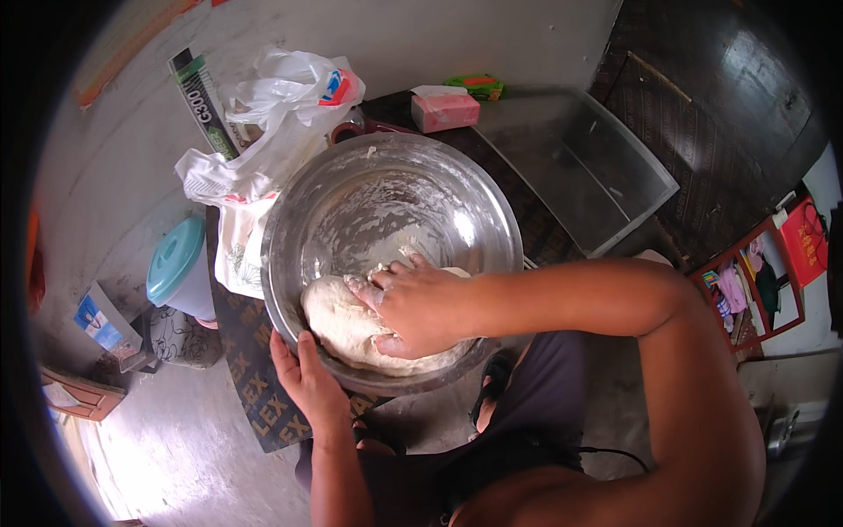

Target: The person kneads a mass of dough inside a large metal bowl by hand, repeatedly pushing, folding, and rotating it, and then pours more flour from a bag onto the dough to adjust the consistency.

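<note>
A large mass of pale dough (336, 323) lies in the near part of a wide stainless steel bowl (408, 155). My right hand (421, 309) presses down on the dough and grips it, thumb and fingers spread across its top. White dough or flour coats those fingers. At the bowl's lower left, my left hand (309, 375) holds the rim, with the thumb on the near side and fingers around the outside. Streaks of flour and dough residue cling to the bowl's inner wall. My right hand and forearm hide part of the dough.
The bowl stands on a dark printed board (247, 375). Close behind are white plastic bags (283, 112), a pink tissue box (446, 113) and a clear plastic bin (573, 165). A teal-lidded container (176, 260) stands at left. A long printed box (204, 105) leans on the wall.
</note>
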Demonstrator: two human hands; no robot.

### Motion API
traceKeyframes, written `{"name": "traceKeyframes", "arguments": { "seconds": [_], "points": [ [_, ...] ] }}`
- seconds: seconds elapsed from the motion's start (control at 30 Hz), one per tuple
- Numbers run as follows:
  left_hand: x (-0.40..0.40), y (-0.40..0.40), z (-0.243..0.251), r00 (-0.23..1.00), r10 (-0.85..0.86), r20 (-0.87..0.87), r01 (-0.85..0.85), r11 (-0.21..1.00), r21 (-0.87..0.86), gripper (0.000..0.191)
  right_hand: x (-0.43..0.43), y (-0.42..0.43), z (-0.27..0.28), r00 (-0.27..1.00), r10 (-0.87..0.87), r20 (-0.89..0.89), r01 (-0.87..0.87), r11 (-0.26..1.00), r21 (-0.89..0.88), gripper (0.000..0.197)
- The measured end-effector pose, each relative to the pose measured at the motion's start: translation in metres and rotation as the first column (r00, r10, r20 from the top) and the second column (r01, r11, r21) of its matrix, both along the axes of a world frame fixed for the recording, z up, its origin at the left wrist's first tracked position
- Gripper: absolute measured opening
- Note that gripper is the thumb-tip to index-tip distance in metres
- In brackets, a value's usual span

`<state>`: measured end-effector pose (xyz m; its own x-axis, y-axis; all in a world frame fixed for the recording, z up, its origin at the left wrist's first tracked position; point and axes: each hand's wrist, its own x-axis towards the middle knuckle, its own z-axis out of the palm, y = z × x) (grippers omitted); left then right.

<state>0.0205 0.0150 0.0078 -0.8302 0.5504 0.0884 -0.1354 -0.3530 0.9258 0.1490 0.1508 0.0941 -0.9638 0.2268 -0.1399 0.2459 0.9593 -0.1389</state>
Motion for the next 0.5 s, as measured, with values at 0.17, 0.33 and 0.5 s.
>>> {"name": "traceKeyframes", "arguments": {
  "seconds": [0.17, 0.33, 0.5],
  "points": [
    [0.0, 0.0, -0.006, 0.993, 0.045, -0.109, -0.048, 0.999, -0.024, 0.034, -0.003, 0.069, 0.048, 0.992, 0.107, 0.07, -0.058, 0.862, -0.504, 0.074],
    [-0.001, -0.006, -0.014, 0.986, 0.064, -0.152, -0.072, 0.996, -0.051, 0.036, -0.011, 0.114, 0.008, 0.988, 0.111, -0.108, -0.135, 0.959, -0.249, 0.037],
    [-0.005, -0.002, -0.011, 0.991, 0.068, -0.114, -0.076, 0.995, -0.068, 0.036, -0.011, 0.09, -0.038, 0.987, 0.001, -0.162, 0.013, 0.996, 0.089, 0.02]
  ]
}}
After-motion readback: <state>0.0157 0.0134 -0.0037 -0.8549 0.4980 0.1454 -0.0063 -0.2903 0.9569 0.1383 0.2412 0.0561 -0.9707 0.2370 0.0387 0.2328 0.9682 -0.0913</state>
